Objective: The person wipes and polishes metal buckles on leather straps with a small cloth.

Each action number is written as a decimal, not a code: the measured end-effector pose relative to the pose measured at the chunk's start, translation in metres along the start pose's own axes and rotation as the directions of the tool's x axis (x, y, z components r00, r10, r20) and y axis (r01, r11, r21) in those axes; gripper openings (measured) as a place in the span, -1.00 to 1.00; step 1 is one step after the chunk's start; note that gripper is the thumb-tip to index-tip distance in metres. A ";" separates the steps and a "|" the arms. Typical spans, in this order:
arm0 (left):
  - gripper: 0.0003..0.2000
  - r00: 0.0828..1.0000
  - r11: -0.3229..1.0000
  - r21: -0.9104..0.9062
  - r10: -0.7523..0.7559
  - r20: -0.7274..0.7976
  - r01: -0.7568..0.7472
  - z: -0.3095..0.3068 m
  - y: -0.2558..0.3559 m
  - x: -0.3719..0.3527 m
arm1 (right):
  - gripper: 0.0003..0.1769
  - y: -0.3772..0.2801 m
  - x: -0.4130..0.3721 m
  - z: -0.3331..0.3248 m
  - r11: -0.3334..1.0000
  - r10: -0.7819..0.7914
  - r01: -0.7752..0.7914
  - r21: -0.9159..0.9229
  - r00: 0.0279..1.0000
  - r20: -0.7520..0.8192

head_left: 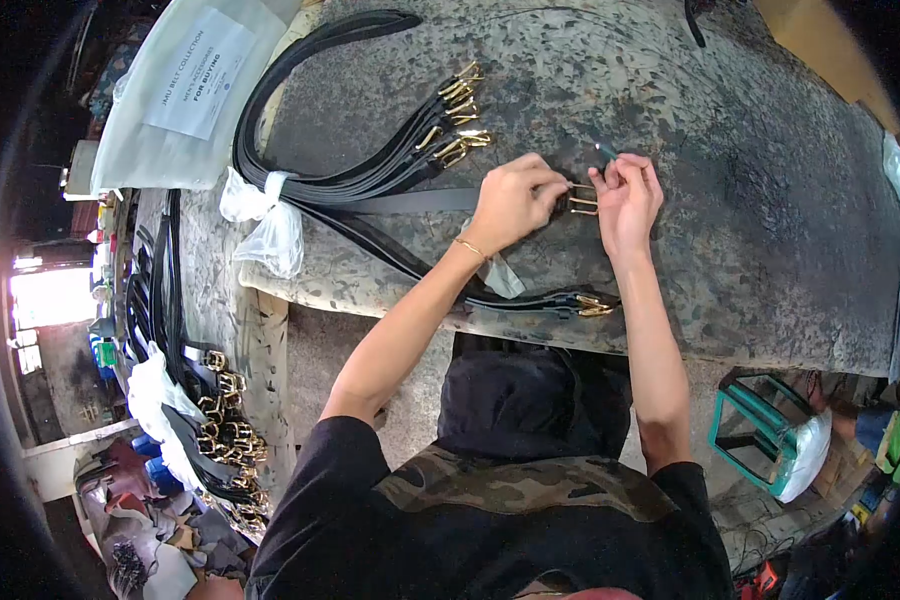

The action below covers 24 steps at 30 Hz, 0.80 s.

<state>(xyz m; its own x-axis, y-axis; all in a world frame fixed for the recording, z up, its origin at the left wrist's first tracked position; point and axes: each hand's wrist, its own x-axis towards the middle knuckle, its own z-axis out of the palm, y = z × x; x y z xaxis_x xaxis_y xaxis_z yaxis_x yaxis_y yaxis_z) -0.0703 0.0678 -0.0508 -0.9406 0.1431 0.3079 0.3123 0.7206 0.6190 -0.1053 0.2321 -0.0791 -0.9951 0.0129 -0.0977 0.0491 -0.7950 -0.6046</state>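
Note:
My left hand (515, 205), with a bracelet at the wrist, is closed on the buckle end of a black belt (420, 201). The strap runs left from under the hand to a tied bundle. A gold-coloured buckle (582, 200) sticks out between my two hands. My right hand (628, 205) has its fingers curled, pinching a thin, dark green pen-like tool (607, 151) with a bright tip pointing up and left. Its thumb is right at the buckle's edge. Above my left hand lie more black belts (370, 172) with gold buckles (460, 100).
White plastic (270, 205) ties the belt bundle. Several belt ends (560, 303) lie along the near table edge. A printed label (200, 75) sits on a plastic bag at upper left. More belts with buckles (232, 430) hang at left. A green-framed stool (760, 430) stands at lower right.

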 end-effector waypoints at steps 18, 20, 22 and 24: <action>-0.86 0.988 0.963 -0.226 -0.154 -0.001 0.149 -0.009 -0.015 -0.002 | -0.86 0.003 -0.021 0.001 0.517 -0.179 0.308 -0.798 0.951 0.251; -0.86 0.994 0.971 -0.223 -0.101 -0.041 0.089 -0.006 -0.019 -0.002 | -0.86 0.004 -0.020 0.002 0.489 -0.186 0.317 -0.812 0.948 0.258; -0.86 0.992 0.968 -0.227 -0.118 -0.036 0.107 -0.006 -0.018 -0.003 | -0.86 0.003 -0.022 0.004 0.461 -0.189 0.324 -0.826 0.945 0.265; -0.86 0.991 0.966 -0.229 -0.129 -0.034 0.118 -0.009 -0.017 -0.002 | -0.85 0.000 -0.024 0.008 0.389 -0.202 0.362 -0.847 0.931 0.305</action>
<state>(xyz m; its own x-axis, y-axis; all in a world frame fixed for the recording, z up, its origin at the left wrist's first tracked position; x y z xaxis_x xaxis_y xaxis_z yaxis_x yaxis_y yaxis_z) -0.0721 0.0496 -0.0556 -0.9679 0.0262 0.2501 0.2217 0.5582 0.7996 -0.0823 0.2270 -0.0702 -0.9621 -0.0122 0.2724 -0.2689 0.2090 -0.9402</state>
